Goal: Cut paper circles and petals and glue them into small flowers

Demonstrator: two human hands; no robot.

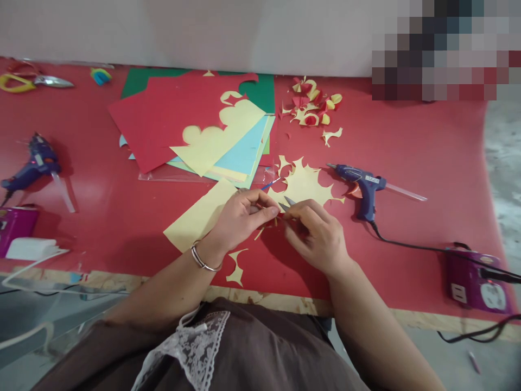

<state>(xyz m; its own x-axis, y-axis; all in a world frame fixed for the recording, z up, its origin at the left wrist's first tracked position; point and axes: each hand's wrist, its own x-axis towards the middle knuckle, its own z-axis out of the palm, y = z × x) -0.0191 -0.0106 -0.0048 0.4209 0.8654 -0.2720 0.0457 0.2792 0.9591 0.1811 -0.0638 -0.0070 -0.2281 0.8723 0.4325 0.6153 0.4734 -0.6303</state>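
Observation:
My left hand [246, 214] is closed in a pinch near the middle of the table; what it holds is too small and too covered to name. Close beside it, the fingers of my right hand [315, 231] are curled together, their tips almost meeting the left ones. Grey pointed blade tips [288, 201] show just beyond the right fingers; whether that hand holds them cannot be told. Behind the hands lies a cut-out yellow paper scrap [305, 182]. A plain yellow sheet [199, 217] lies partly under my left hand, and a smaller yellow scrap [236, 269] is in front.
A stack of coloured paper [163, 119] lies at the back, with red and yellow paper pieces [311, 103] to its right. Glue guns rest at right [366, 187] and left [36, 160]. Yellow-handled scissors [24, 81] lie far left. A purple box [474, 279] with cables sits at right.

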